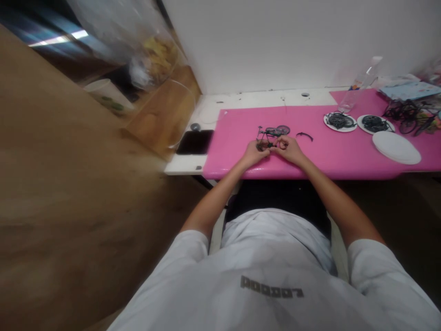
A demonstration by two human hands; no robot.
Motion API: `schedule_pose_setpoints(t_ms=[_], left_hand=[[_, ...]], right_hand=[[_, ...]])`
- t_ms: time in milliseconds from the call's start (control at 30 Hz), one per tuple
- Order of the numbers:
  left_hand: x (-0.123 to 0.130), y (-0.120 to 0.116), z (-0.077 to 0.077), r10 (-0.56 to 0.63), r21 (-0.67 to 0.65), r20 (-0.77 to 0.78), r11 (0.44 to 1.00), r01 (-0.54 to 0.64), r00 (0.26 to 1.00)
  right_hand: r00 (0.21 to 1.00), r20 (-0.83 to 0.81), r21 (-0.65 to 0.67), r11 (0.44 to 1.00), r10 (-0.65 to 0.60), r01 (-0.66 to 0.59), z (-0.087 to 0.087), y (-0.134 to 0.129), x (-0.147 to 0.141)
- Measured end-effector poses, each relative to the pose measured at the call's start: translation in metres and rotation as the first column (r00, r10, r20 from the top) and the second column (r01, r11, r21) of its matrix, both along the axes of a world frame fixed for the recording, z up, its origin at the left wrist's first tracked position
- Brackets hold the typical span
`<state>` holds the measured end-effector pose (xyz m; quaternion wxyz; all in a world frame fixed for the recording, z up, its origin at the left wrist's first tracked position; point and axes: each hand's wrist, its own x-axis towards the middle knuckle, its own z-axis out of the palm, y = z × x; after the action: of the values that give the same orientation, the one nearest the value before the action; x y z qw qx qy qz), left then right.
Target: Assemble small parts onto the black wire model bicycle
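Observation:
Over the pink mat (337, 158), my left hand (255, 153) is closed on a small dark model bicycle (263, 138), around its wheel end. My right hand (290, 150) pinches at the same model from the other side, thumb and forefinger together. The fingertips hide the part between the two hands. Just beyond them a wheel and other dark bicycle parts (278, 130) show; whether these join the held piece I cannot tell. A loose curved black piece (305, 136) lies to the right of my right hand.
Two white plates (329, 126) (386, 130) hold black parts. A blank white plate (396, 147) is nearer. Several model bicycles (409, 117) cluster at far right, by a clear bottle (351, 99). A black phone (195, 142) lies left of the mat; a white wall (275, 46) stands behind.

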<state>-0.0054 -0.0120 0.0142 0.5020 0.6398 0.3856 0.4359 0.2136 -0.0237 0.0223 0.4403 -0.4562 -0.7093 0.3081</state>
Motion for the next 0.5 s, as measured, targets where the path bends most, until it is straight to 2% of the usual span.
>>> schedule_pose_setpoints(t_ms=[267,500], left_hand=[[0.0011,-0.0003,0.0016,0.044,-0.035,-0.004,0.998,-0.044,0.999],[0.0021,0.0001,0.0008,0.033,-0.033,-0.006,0.999,-0.033,0.999]], right_hand=[[1.0,-0.003,-0.007,1.0,0.0,0.0,0.0006,-0.0013,-0.0009],[1.0,0.001,0.014,1.0,0.024,-0.024,-0.0022,-0.0004,-0.0002]])
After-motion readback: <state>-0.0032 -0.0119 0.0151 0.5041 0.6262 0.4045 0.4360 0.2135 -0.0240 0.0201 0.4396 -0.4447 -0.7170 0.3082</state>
